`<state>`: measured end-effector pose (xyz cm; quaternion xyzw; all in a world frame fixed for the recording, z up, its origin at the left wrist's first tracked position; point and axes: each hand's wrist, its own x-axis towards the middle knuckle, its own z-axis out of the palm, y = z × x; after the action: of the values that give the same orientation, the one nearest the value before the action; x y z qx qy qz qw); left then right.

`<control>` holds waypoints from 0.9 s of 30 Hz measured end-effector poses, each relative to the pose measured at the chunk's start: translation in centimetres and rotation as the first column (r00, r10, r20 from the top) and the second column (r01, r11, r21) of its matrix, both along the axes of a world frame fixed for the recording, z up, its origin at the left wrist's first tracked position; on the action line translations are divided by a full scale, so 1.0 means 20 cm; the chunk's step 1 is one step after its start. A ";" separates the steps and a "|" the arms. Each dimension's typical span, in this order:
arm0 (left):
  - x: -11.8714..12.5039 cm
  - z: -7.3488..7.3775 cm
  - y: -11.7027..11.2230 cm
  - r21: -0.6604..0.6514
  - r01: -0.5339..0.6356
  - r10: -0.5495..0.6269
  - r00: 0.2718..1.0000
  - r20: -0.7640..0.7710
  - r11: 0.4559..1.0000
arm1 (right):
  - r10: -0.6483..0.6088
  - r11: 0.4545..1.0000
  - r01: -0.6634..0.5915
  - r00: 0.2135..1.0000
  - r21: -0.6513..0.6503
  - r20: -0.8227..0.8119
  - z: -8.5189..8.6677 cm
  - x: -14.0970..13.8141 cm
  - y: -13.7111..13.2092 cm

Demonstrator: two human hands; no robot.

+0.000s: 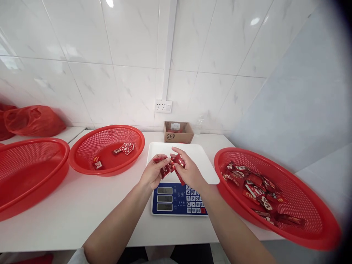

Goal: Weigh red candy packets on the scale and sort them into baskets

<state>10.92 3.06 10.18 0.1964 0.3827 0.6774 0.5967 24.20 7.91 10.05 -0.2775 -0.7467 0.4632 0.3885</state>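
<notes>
Above the white pan of a digital scale (202, 165), my two hands are close together. My left hand (154, 170) is closed on small red packets (165, 170). Pinched in the fingers of my right hand (189, 170) are more red packets (180, 161), nearly touching those on the left. The fingers hide how many packets there are. Beneath my hands is the scale's blue panel (178, 205) with its displays and keys. On the right, a red plastic basket (310, 234) holds several red packets (255, 190) like these.
Left of the scale, a red basket (107, 132) has a few packets (126, 148) in it. Another red basket (33, 146) stands farther left, with red plastic bags (35, 121) behind. A small cardboard box (178, 137) sits behind the scale, below a wall socket (163, 106).
</notes>
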 end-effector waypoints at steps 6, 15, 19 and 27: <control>0.03 0.00 -0.02 0.046 -0.006 0.014 0.984 -0.177 0.999 | 0.035 0.996 -0.030 0.998 0.081 -0.057 0.00 -0.01 -0.05; -0.03 0.00 -0.03 -0.116 0.026 -0.013 0.993 0.115 0.993 | 0.053 0.934 -0.190 0.910 -0.301 -0.410 0.03 0.00 -0.07; -0.04 0.00 -0.08 -0.116 0.073 -0.060 0.992 0.114 0.991 | 0.038 0.847 -0.288 0.871 -0.448 -0.489 0.06 0.05 -0.09; 0.01 -0.01 -0.15 -0.054 0.226 -0.227 0.974 -0.005 0.973 | 0.091 0.922 -0.196 0.948 -0.333 -0.306 0.08 0.08 -0.12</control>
<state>11.03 0.12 9.92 0.2264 0.3791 0.5935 0.6729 25.86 5.48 11.69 -0.2185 -0.6040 0.6543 0.3991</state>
